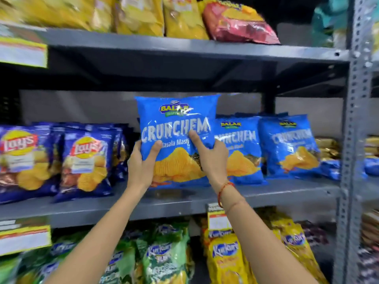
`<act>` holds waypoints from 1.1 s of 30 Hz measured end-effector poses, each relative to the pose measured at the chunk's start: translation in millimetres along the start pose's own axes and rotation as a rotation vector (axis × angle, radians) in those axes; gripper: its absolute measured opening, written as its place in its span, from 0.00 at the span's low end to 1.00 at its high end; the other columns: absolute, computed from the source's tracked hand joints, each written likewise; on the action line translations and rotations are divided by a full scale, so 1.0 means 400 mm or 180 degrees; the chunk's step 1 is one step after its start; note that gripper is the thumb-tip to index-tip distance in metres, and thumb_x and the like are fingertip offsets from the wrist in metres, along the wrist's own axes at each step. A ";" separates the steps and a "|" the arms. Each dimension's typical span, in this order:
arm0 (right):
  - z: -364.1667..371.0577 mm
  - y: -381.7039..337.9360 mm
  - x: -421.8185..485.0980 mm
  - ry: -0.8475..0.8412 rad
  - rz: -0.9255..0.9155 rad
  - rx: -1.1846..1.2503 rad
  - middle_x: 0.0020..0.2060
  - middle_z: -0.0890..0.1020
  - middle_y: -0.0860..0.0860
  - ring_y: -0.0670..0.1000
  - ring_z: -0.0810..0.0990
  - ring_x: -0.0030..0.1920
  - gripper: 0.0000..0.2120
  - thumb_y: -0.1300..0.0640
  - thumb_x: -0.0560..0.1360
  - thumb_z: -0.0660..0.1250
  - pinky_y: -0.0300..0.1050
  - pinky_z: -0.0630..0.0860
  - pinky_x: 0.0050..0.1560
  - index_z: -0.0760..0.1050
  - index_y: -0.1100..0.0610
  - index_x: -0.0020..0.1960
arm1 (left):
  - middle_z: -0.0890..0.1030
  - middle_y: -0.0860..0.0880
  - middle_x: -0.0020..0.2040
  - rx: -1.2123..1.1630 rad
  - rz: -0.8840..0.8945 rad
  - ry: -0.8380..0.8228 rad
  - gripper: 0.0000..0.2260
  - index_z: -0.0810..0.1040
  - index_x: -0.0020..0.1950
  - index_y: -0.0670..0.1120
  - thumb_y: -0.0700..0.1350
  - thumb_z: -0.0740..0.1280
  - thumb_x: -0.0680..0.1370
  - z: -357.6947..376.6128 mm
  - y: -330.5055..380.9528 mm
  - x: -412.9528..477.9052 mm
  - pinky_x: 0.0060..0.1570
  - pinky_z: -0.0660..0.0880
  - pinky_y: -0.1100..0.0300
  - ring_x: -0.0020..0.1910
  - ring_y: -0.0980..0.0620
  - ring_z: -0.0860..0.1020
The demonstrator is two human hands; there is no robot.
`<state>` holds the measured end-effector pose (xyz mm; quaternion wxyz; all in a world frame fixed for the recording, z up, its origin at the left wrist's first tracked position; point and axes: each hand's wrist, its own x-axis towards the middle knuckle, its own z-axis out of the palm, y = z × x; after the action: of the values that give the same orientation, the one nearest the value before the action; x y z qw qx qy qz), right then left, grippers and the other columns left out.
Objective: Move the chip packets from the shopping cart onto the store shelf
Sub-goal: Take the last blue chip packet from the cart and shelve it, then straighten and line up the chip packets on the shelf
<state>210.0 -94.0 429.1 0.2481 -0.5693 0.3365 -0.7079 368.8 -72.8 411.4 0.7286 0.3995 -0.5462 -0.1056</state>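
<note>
I hold a light blue Crunchem chip packet (174,124) upright with both hands over the middle shelf (266,191) of a grey metal rack. My left hand (141,167) grips its lower left edge, thumb on the front. My right hand (211,154) grips its lower right side, thumb across the printed name. The packet's bottom is at the shelf board; whether it touches is unclear. It stands in the gap between dark blue Lay's packets (86,162) and two more Crunchem packets (240,148). The shopping cart is out of view.
Yellow and red packets (235,23) fill the top shelf. Green (164,255) and yellow Kurkure packets (225,257) fill the bottom shelf. A perforated upright post (352,140) bounds the rack on the right. Price labels (217,218) hang on the shelf edges.
</note>
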 end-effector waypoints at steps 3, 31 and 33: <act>0.088 0.020 0.001 -0.0159 0.0046 -0.0040 0.32 0.81 0.50 0.47 0.77 0.35 0.26 0.35 0.67 0.71 0.45 0.69 0.41 0.78 0.60 0.38 | 0.80 0.55 0.49 0.0063 -0.0147 0.0172 0.14 0.73 0.57 0.48 0.53 0.66 0.75 -0.051 -0.038 0.037 0.44 0.78 0.64 0.44 0.63 0.80; 0.255 0.068 -0.043 -0.0108 -0.1188 -0.0986 0.61 0.75 0.57 0.55 0.70 0.61 0.26 0.48 0.74 0.68 0.44 0.66 0.60 0.69 0.59 0.67 | 0.72 0.50 0.62 0.2647 0.0533 -0.0315 0.25 0.66 0.69 0.48 0.59 0.62 0.76 -0.229 -0.088 -0.053 0.56 0.71 0.54 0.61 0.52 0.70; 0.303 0.048 -0.072 -0.0907 -0.0878 -0.0681 0.57 0.77 0.55 0.54 0.74 0.58 0.24 0.48 0.73 0.70 0.46 0.70 0.59 0.72 0.59 0.64 | 0.75 0.48 0.60 0.3248 0.0731 -0.0265 0.24 0.71 0.65 0.46 0.59 0.59 0.75 -0.288 -0.079 -0.083 0.54 0.71 0.53 0.59 0.48 0.72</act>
<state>333.8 -108.8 411.5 0.1322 -0.7272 0.2902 -0.6079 466.7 -20.4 356.1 0.4259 0.6366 -0.5970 0.2386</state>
